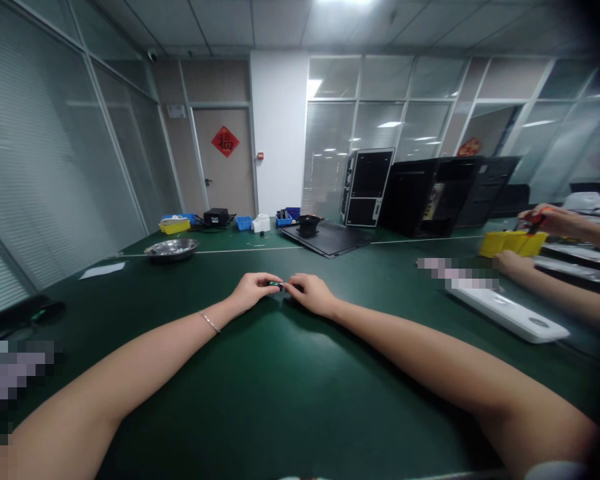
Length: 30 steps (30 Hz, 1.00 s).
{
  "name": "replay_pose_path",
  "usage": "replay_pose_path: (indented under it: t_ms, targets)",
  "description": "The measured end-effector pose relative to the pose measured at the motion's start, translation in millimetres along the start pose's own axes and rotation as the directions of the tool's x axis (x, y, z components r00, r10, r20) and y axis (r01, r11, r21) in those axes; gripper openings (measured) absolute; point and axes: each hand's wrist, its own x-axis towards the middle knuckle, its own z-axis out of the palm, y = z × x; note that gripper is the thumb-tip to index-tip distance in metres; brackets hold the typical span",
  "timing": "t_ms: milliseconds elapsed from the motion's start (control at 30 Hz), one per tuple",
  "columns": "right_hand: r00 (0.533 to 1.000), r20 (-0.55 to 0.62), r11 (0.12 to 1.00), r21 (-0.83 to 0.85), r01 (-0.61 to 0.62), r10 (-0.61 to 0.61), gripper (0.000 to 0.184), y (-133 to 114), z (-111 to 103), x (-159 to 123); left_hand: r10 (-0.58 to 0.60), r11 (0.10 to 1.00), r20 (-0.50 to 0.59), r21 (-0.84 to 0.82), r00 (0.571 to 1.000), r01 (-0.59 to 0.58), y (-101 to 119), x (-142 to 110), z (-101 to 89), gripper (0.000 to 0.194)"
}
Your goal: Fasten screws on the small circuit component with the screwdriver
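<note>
Over the green table (pixel 280 400), my left hand (pixel 253 291) pinches a small black part with a green face (pixel 275 285) between thumb and fingers. Facing it from the other side is my right hand (pixel 313 295), its thumb and fingers closed together at the right end of that part. Whatever sits between my right fingertips is too small and covered to name. The two hands nearly meet, low above the tabletop. A thin bracelet (pixel 211 323) circles my left wrist.
A metal bowl (pixel 173 249) stands at the left, near a white sheet (pixel 103 270). Black computer cases (pixel 425 197) and a dark panel (pixel 330 241) are at the back. To the right, a white power strip (pixel 510 313) lies before another person's hands (pixel 517 263) at a yellow box (pixel 495 245).
</note>
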Motion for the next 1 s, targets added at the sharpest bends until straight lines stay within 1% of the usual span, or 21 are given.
replay_pose_path:
  t_ms: [133, 300, 400, 500, 567, 633, 700, 767, 867, 933, 1000]
  targets:
    - [1.000, -0.013, 0.999, 0.021, 0.024, -0.024, 0.034, 1.5, 0.8, 0.0, -0.030, 0.996, 0.008, -0.082, 1.000, 0.030, -0.8, 0.0, 0.9, 0.027]
    - [1.000, -0.008, 0.997, 0.070, 0.026, -0.026, 0.035, 2.2, 0.6, 0.4, -0.058, 0.990, 0.030, -0.123, 0.998, 0.062, 0.8, -0.6, 0.9, 0.028]
    - [1.000, -0.016, 0.998, 0.061, 0.003, -0.002, 0.033, 2.6, 1.0, 1.1, -0.075, 0.987, 0.034, -0.141, 0.997, 0.079, 1.3, -0.2, 0.5, 0.028]
    - [0.998, -0.043, 0.998, 0.043, -0.041, 0.043, 0.031, 3.1, 1.6, 1.7, -0.073, 0.989, 0.001, -0.126, 0.997, 0.072, 0.4, 0.8, -0.4, 0.026]
    - [0.996, -0.064, 0.997, 0.052, -0.063, 0.066, 0.030, 3.6, 1.9, 1.8, -0.062, 0.995, -0.011, -0.076, 0.998, 0.061, -0.4, 1.3, -1.2, 0.024]
    - [0.994, -0.075, 0.995, 0.064, -0.073, 0.078, 0.030, 4.0, 2.2, 1.9, -0.048, 0.999, 0.006, -0.009, 0.999, 0.048, -0.7, 1.8, -1.8, 0.023]
    - [0.993, -0.080, 0.995, 0.068, -0.079, 0.084, 0.030, 4.1, 2.5, 2.0, -0.039, 0.997, 0.057, 0.064, 0.998, 0.035, -0.4, 2.4, -2.0, 0.021]
    - [0.993, -0.084, 0.994, 0.070, -0.080, 0.086, 0.030, 4.0, 2.9, 2.2, -0.046, 0.986, 0.143, 0.168, 0.989, 0.022, 0.6, 3.2, -1.9, 0.019]
    - [0.993, -0.086, 0.994, 0.076, -0.073, 0.079, 0.030, 4.1, 3.7, 2.3, -0.051, 0.926, 0.253, 0.374, 0.966, -0.049, 2.2, 4.3, -1.1, 0.015]
    - [0.993, -0.087, 0.995, 0.074, -0.068, 0.075, 0.030, 4.5, 4.1, 2.4, -0.044, 0.870, 0.281, 0.482, 0.959, -0.101, 2.7, 4.6, -0.7, 0.015]
    - [0.994, -0.089, 0.995, 0.071, -0.064, 0.070, 0.031, 4.7, 4.1, 2.5, -0.044, 0.834, 0.296, 0.537, 0.954, -0.128, 2.7, 4.4, -0.4, 0.019]
